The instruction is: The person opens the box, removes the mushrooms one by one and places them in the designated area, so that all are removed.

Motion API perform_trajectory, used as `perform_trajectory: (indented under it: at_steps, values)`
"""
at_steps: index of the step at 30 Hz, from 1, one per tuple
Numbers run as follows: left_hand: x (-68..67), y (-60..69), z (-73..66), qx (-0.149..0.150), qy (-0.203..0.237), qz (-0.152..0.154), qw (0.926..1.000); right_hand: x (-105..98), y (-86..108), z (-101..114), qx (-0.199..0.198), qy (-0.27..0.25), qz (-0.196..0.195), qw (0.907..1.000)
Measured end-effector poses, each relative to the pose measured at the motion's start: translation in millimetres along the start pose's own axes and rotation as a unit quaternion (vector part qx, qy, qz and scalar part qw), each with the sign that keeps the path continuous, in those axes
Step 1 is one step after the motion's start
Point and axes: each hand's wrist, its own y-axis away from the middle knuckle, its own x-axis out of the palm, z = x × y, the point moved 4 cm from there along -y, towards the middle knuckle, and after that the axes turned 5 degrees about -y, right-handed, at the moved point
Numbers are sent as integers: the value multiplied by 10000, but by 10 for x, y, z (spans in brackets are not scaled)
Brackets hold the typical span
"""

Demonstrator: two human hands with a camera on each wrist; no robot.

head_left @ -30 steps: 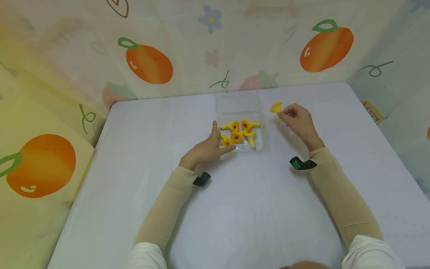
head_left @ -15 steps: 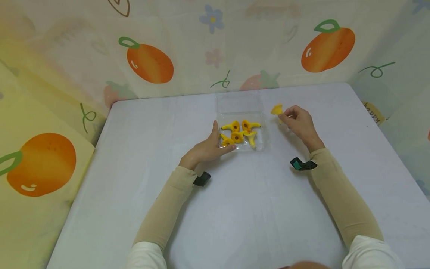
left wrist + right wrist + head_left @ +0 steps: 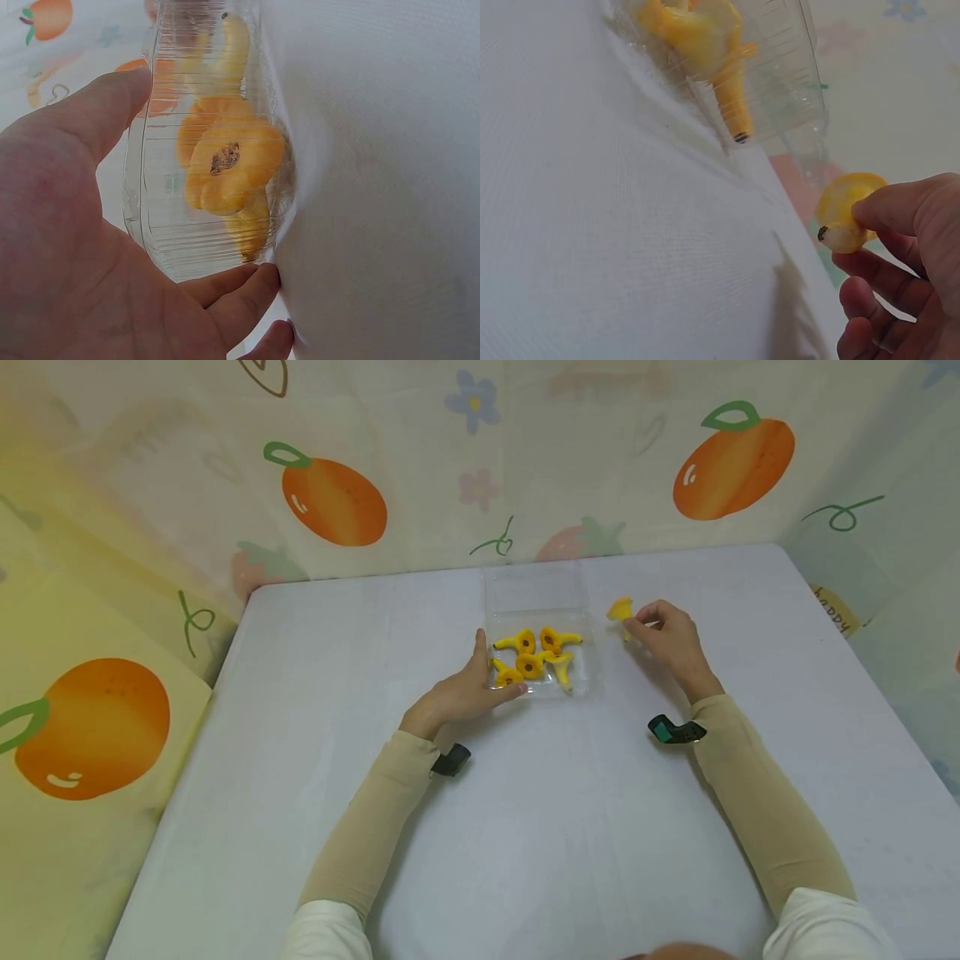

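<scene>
A smooth white tablecloth [image 3: 525,835] spreads beneath both forearms. The left hand [image 3: 459,693], fingers spread, touches a clear plastic clamshell box [image 3: 587,681] holding yellow trumpet-shaped pieces [image 3: 529,666]. Right of it, the right hand [image 3: 673,642] pinches another trumpet-shaped piece [image 3: 620,609] above the cloth. Behind hangs a fruit-printed backdrop [image 3: 420,435].

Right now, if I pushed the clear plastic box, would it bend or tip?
The clear plastic box would probably flex, as its ribbed walls look thin. It seems unlikely to tip, being wide and low on the white cloth. Lying open, its lid might swing.
</scene>
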Motion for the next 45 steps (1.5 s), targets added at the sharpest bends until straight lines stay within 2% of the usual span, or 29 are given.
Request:
perform_trajectory:
  at_steps: [11,18,28,45]
  values:
    - [-3,-6,11,-3,14,-43,10000,17,-4,-54,-30,88,-89,9999]
    - [-1,-13,5,64,26,-6,10000,21,1,-75,93,121,-11,9999]
    - [-3,-14,12,89,2,7,10000,56,-27,-126,2,358,146,9993]
    - [-4,-10,11,106,14,4,9999,79,-30,-157,60,336,220,9992]
